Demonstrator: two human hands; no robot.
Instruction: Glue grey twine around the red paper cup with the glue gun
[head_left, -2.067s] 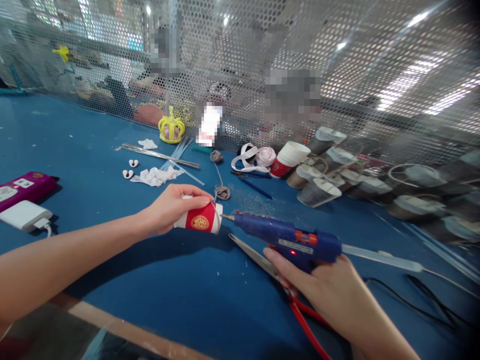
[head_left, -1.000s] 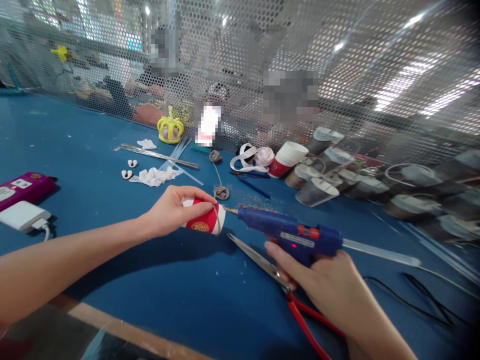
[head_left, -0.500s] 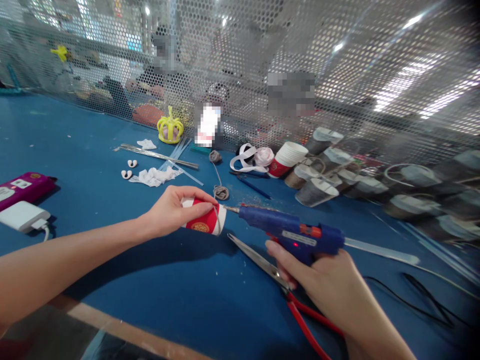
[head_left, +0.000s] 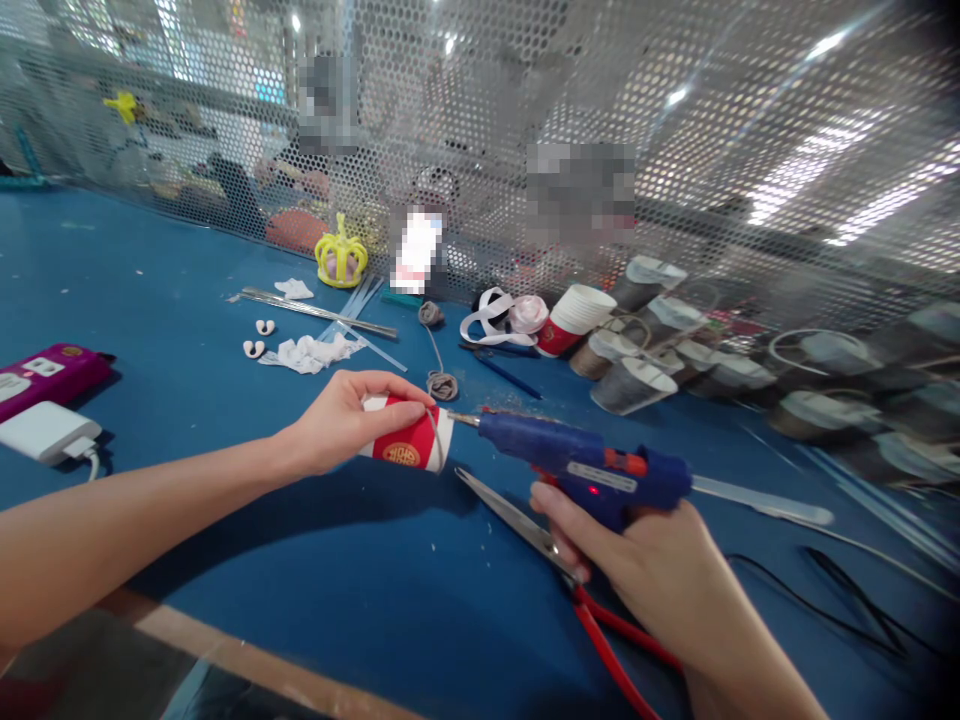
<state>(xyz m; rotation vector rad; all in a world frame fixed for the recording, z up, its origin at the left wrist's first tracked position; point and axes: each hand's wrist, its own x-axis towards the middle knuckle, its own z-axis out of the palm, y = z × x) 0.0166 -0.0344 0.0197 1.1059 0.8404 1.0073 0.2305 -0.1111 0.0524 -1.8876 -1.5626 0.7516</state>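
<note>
Paper cup (head_left: pixel 401 440) and hot-glue gun (head_left: pixel 577 460) had shifted slightly rightward since the earliest frame. The left hand (head_left: pixel 349 420) pinched the cup, tilted on its side above the blue table (head_left: pixel 337 580); gray cord (head_left: pixel 436 438) crossed its wall. The right hand (head_left: pixel 637 550) gripped the gun, nozzle (head_left: pixel 466 419) at the cup's end, contact unclear. Red-handled scissors (head_left: pixel 517 515) lay below.
</note>
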